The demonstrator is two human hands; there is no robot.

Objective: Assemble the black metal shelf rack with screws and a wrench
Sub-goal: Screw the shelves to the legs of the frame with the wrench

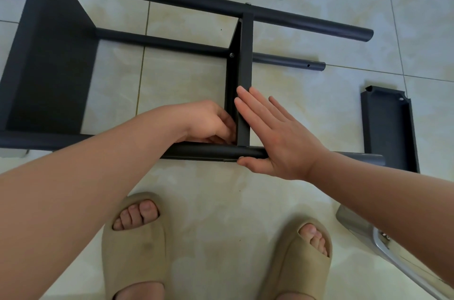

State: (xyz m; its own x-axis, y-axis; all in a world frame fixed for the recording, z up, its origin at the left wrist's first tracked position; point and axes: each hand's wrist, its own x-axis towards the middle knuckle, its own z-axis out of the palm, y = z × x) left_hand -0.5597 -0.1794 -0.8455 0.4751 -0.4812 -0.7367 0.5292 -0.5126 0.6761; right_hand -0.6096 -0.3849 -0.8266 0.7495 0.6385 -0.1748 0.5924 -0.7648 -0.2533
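The black metal shelf rack (56,53) lies on its side on the tiled floor, with round tube legs (208,4) running left to right. A middle shelf panel (244,53) stands between the tubes. My right hand (275,135) lies flat with straight fingers against the right face of that panel, its thumb under the near tube (211,152). My left hand (208,122) has curled fingers at the inner corner where the panel meets the near tube; what it holds is hidden. A screw head (231,55) shows on the panel by the far lower tube.
A loose black shelf panel (388,127) lies on the floor at the right. A shiny metal object (378,238) sits at the lower right under my forearm. My feet in beige slippers (135,238) stand close to the near tube.
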